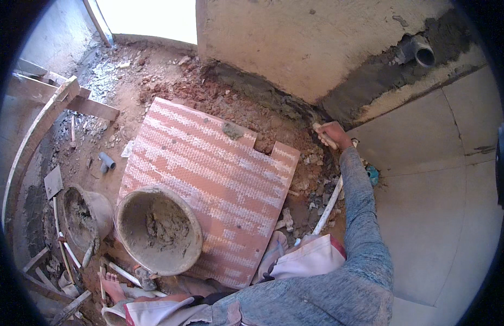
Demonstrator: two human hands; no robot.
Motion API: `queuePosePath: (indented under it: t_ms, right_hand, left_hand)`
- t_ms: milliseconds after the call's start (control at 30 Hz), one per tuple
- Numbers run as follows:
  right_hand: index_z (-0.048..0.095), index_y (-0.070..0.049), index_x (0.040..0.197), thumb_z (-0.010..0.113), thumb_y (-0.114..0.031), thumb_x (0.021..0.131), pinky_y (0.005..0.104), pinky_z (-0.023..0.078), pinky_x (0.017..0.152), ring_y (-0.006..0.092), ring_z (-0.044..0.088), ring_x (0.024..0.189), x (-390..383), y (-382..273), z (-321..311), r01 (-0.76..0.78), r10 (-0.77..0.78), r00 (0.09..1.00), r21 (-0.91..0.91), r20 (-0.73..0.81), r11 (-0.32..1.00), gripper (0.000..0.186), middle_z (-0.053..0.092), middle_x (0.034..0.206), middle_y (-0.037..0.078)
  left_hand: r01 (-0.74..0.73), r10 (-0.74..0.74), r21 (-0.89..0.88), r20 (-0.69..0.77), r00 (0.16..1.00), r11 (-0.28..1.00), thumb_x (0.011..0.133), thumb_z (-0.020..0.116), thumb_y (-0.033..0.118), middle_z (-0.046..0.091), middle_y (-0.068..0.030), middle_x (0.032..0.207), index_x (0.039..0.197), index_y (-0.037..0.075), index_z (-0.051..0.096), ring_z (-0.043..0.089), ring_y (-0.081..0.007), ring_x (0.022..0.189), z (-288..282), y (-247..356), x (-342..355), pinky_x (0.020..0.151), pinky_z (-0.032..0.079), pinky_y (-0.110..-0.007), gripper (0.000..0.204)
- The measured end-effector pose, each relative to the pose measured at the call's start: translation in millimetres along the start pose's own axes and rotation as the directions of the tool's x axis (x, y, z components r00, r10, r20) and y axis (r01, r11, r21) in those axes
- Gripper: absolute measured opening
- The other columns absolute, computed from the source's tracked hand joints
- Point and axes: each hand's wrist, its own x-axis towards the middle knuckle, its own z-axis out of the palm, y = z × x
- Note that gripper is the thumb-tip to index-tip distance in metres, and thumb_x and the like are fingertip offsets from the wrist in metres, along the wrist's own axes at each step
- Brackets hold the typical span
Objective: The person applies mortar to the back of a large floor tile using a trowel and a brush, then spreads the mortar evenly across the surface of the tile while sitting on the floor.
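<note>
At the foot of the wall, where it meets the corner, my right hand (334, 133) is closed around a short wooden handle (327, 140). The working end of this tool cannot be made out. Rough dark mortar and rubble lie around it. Left of that hand, a large reddish tile (208, 168) lies with its ribbed back up, streaked white, with a notch cut in its far edge. A round basin (193, 239) holding wet grey mortar (166, 225) rests on the tile's near left part. My left hand is not in view.
A second mortar-caked bucket (102, 212) stands left of the basin, near a long-handled tool (53, 182) and grey pipe pieces (106, 161). Wooden boards (61, 98) cross the far left. A white pipe (329, 206) lies right of the tile. A pipe stub (424, 53) sticks out of the wall.
</note>
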Motion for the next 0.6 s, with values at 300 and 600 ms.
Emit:
queuePosePath:
  t_ms: [300, 600]
  right_hand:
    - [0.066, -0.002, 0.087, 0.073, -0.020, 0.084, 0.0288, 0.045, 0.048, 0.0122, 0.058, 0.053, -40, 4, 1, 0.092, -0.174, 0.950, -0.301, -0.260, 0.949, 0.019, 0.061, 0.065, 0.003]
    - [0.065, 0.002, 0.116, 0.077, -0.043, 0.076, 0.0433, 0.050, 0.089, 0.0343, 0.065, 0.102, -33, 47, 4, 0.113, -0.290, 0.922, -0.536, -0.258, 0.837, 0.062, 0.067, 0.112, 0.022]
  left_hand:
    - [0.014, -0.015, 0.056, 0.017, 1.000, 0.998, 0.096, 0.056, 0.049, 0.049, -0.0002, 0.091, 0.118, 0.010, 0.061, 0.046, -0.0130, 0.079, 5, -5, -5, 0.076, 0.042, -0.027, 0.046]
    - [0.028, -0.030, 0.079, 0.025, 0.999, 0.996, 0.095, 0.058, 0.051, 0.047, -0.0012, 0.098, 0.122, 0.010, 0.059, 0.046, -0.0137, 0.085, 13, -20, -3, 0.079, 0.043, -0.029, 0.050]
